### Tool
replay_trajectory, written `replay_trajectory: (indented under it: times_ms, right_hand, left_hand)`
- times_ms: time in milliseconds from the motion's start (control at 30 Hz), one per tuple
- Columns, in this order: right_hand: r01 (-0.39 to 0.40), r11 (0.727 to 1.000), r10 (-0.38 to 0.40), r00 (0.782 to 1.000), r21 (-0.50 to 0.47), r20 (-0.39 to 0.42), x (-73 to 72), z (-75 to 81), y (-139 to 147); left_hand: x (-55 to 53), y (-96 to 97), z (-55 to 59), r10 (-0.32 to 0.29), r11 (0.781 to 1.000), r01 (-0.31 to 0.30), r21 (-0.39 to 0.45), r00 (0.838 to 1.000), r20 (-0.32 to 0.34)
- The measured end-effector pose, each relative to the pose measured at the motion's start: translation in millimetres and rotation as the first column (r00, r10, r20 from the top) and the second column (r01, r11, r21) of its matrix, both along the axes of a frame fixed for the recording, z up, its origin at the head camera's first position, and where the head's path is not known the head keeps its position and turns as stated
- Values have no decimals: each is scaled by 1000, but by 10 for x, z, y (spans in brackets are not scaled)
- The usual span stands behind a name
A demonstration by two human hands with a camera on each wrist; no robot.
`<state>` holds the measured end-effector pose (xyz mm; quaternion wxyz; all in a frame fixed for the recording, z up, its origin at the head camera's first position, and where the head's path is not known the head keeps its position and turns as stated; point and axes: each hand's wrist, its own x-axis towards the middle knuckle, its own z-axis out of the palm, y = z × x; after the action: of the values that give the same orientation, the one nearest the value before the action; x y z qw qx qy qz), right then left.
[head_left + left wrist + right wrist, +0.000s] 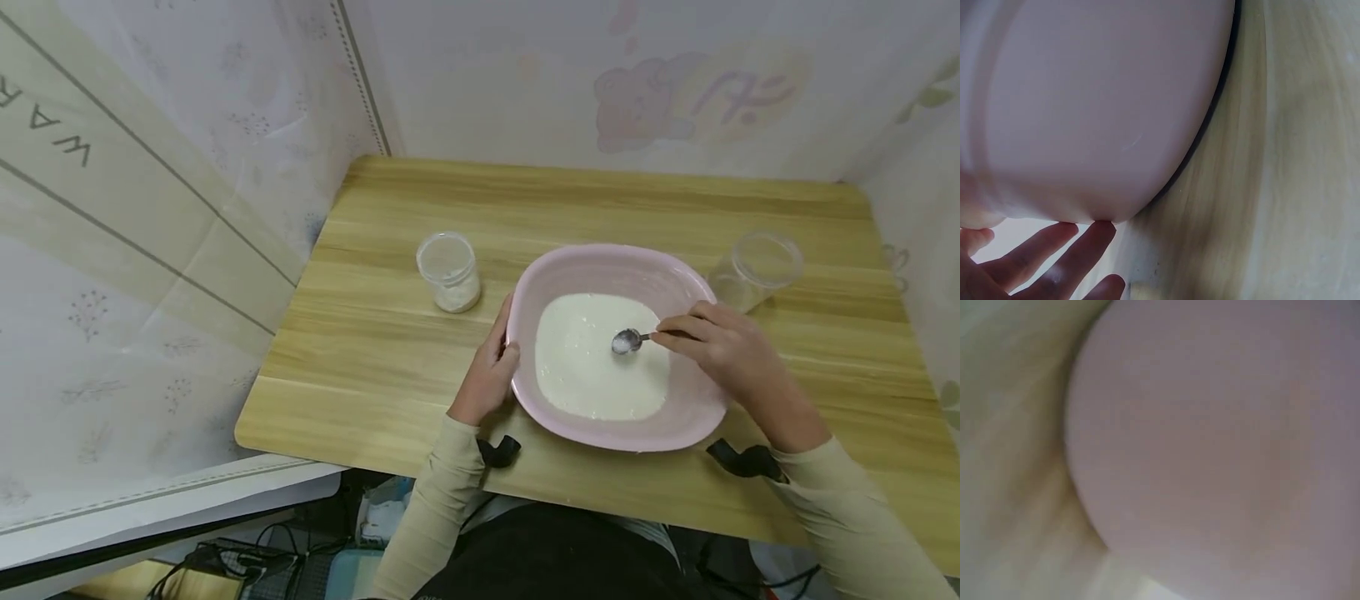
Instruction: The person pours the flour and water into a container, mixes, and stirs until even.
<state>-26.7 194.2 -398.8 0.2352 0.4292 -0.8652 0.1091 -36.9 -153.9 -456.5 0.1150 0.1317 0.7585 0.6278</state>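
Observation:
A pink plastic basin (615,257) holds a shallow pool of white liquid (585,375). My left hand (487,379) grips the basin's left rim, thumb at the edge. In the left wrist view, fingertips of the left hand (1054,265) touch the outer wall of the basin (1104,106). Between thumb and fingers, my right hand (723,346) pinches the handle of a metal spoon (627,341). The spoon's bowl, with some white stuff in it, is over the liquid. The right wrist view is blurred; only the basin's side (1197,437) and tabletop show, not the hand.
Left of the basin stands a clear plastic jar (448,271) with white contents at its bottom. A clear, see-through container (761,267) stands behind the right hand. All rest on a wooden table (360,333), with patterned walls (510,75) close behind and at left.

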Motion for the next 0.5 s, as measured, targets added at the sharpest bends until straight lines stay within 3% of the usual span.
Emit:
replay_trajectory:
  times_ms: [100, 167, 200, 233, 267, 333, 400, 433, 500]
  right_hand:
    - [-27, 993, 20, 998, 113, 64, -83, 141, -31]
    - [-47, 982, 15, 985, 185, 171, -171, 258, -69]
    - [-54, 977, 1, 969, 207, 248, -218, 307, -85]
    - [-60, 974, -18, 940, 219, 340, -258, 357, -97]
    - [-56, 973, -48, 898, 222, 436, -291, 400, -101]
    - [-29, 976, -111, 791, 218, 602, -345, 454, -87]
    - [23, 982, -153, 685, 189, 712, -366, 471, -42]
    - [45, 984, -159, 655, 172, 739, -365, 470, -13]
    - [79, 987, -157, 626, 139, 764, -361, 443, 54]
  left_hand:
    - [13, -20, -5, 14, 1000, -14, 5, 1000, 10]
    - [10, -28, -12, 21, 1000, -21, 18, 1000, 10]
    - [9, -30, -15, 23, 1000, -23, 21, 1000, 10]
    - [6, -29, -21, 23, 999, -23, 24, 1000, 10]
    - [4, -26, -24, 20, 999, -21, 26, 1000, 10]
    - [-2, -15, -34, 12, 999, -12, 30, 1000, 9]
    - [-1, -2, -34, 3, 1000, -4, 31, 1000, 14]
    - [-2, 5, -32, -2, 999, 2, 34, 1000, 18]
    - [-1, 15, -31, -8, 999, 7, 41, 1000, 25]
